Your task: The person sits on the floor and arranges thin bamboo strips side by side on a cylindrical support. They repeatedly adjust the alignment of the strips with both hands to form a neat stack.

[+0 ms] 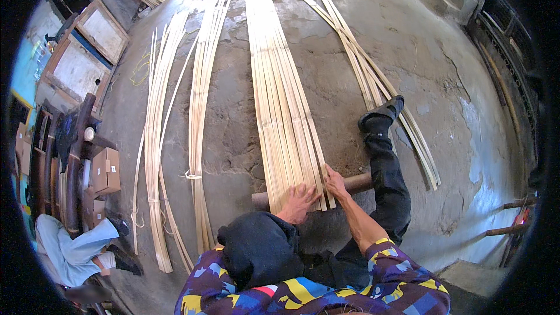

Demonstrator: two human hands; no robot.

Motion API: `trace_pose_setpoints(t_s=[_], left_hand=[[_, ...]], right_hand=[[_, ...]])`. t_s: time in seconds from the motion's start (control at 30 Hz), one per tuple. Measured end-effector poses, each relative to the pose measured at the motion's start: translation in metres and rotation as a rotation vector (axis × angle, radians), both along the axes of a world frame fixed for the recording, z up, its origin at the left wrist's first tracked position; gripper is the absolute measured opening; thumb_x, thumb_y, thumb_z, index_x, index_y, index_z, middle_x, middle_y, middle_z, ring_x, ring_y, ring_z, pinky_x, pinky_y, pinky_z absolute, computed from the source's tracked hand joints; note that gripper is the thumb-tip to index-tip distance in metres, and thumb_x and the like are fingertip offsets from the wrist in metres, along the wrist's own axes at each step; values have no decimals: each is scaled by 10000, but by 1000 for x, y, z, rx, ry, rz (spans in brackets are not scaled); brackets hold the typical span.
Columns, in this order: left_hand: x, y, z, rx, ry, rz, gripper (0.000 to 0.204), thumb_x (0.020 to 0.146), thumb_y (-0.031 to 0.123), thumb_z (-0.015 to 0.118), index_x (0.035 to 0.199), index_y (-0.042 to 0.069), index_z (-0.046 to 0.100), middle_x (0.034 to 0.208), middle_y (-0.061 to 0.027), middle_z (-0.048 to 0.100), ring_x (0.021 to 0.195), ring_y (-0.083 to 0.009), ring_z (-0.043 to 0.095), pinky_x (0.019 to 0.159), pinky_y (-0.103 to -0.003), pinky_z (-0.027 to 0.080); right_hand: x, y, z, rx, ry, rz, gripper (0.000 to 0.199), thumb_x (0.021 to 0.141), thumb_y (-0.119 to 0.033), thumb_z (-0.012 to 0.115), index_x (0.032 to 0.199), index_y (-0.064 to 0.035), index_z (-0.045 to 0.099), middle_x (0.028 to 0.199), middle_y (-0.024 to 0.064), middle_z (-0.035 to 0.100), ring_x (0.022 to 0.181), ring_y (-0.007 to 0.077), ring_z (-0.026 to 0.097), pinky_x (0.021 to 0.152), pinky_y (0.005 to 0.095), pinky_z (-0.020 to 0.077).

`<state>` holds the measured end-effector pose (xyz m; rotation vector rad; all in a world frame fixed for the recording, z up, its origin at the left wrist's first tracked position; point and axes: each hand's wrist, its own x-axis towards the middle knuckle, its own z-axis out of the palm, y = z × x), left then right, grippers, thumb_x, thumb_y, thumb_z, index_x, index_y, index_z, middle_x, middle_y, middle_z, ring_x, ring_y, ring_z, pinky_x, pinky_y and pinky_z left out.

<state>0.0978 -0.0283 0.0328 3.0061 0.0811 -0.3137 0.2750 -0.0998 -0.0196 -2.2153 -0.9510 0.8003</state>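
Observation:
Long pale bamboo strips (280,105) lie side by side in a flat row in front of me. Their near ends rest across a round brown pole (359,183). My left hand (298,204) lies on the near end of the row, palm down, its fingers spread over the strips. At the right edge of the row my right hand (335,182) is closed around the outermost bamboo strip (324,189), with its fingertips partly hidden. A narrow gap separates that strip's near end from the others.
Left of the row lie two bundles of strips, one tied (198,99) and one looser (157,128). Crossed strips (361,64) lie on the right under my shoe (380,113). Cardboard boxes (106,171) and another person's legs (79,248) are at the left.

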Motion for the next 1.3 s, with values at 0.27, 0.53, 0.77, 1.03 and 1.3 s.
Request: trace_pose_setpoints(t_s=[0.27, 0.53, 0.77, 1.03, 1.3], left_hand=[[-1, -1, -1, -65, 30, 19, 920, 606, 332, 670, 1376, 180, 189, 1401, -118, 204, 1225, -385, 238, 906, -615, 242], [-1, -2, 0, -77, 36, 33, 919, 601, 302, 671, 1377, 186, 191, 1408, -118, 182, 1231, -388, 213, 922, -618, 214], [-4, 0, -2, -177, 41, 37, 1013, 535, 289, 736, 1380, 256, 177, 1429, -106, 142, 1272, -408, 155, 945, -649, 168], [0, 2, -25, -97, 61, 41, 976, 574, 388, 742, 1372, 251, 196, 1429, -88, 157, 1281, -391, 167, 988, -599, 185], [-15, 22, -50, -138, 1, -7, 960, 578, 396, 732, 1368, 262, 203, 1423, -80, 173, 1282, -376, 176, 985, -592, 195]], right_hand=[[-6, 0, 2, -143, -98, 98, 520, 819, -223, 471, 1310, -114, 336, 1052, 208, 565, 981, 399, 513, 876, 477, 357], [-7, 0, 0, -22, -45, -42, 580, 782, -257, 526, 1301, -92, 326, 996, 220, 580, 938, 393, 540, 821, 500, 379], [-11, 10, -1, 129, -111, -253, 407, 781, -215, 550, 1135, -21, 497, 902, 181, 613, 859, 315, 594, 753, 384, 453], [18, -2, 150, 619, 57, -551, 160, 820, -141, 540, 788, 15, 558, 583, 33, 486, 537, 96, 406, 481, 261, 352], [107, -78, 215, 188, -541, -351, 245, 802, -274, 545, 758, -33, 553, 724, 201, 569, 662, 355, 559, 598, 398, 432]])
